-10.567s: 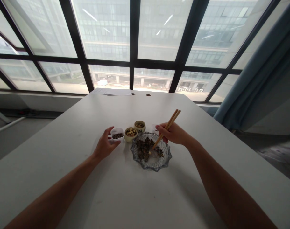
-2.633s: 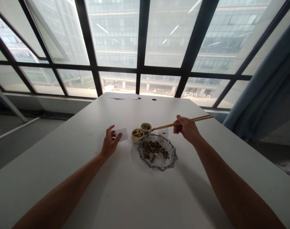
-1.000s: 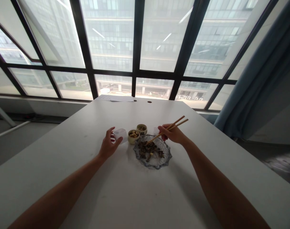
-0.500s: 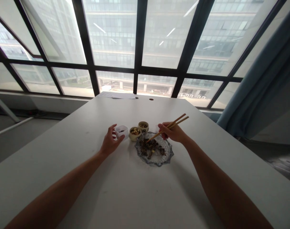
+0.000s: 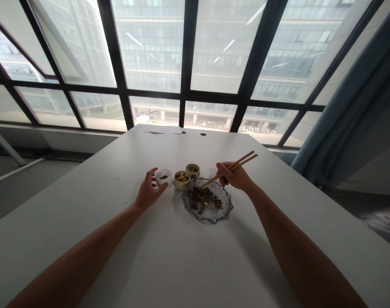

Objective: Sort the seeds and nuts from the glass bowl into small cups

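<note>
My left hand (image 5: 149,188) is closed round the side of a small white cup (image 5: 164,182) with a few dark pieces inside. In my right hand (image 5: 231,175) is a pair of wooden chopsticks (image 5: 244,159). Their tips reach over the far left part of a scalloped clear glass plate (image 5: 225,209). On it lies a heap of dark, striped pieces like sunflower seeds (image 5: 201,196), with a small pale yellow bit among them. Whether the tips pinch anything is too small to tell.
Right of the white cup stand a small beige cup (image 5: 181,185) of pale nuts and another beige cup (image 5: 193,175) with a dark character. A translucent container (image 5: 212,172) sits partly behind my right hand. Papers (image 5: 159,128) lie at the white table's (image 5: 117,256) far edge.
My right hand has shifted a little to the right and up, carrying the chopsticks, whose tips have risen slightly from the heap. My left hand and the white cup stay in place.
</note>
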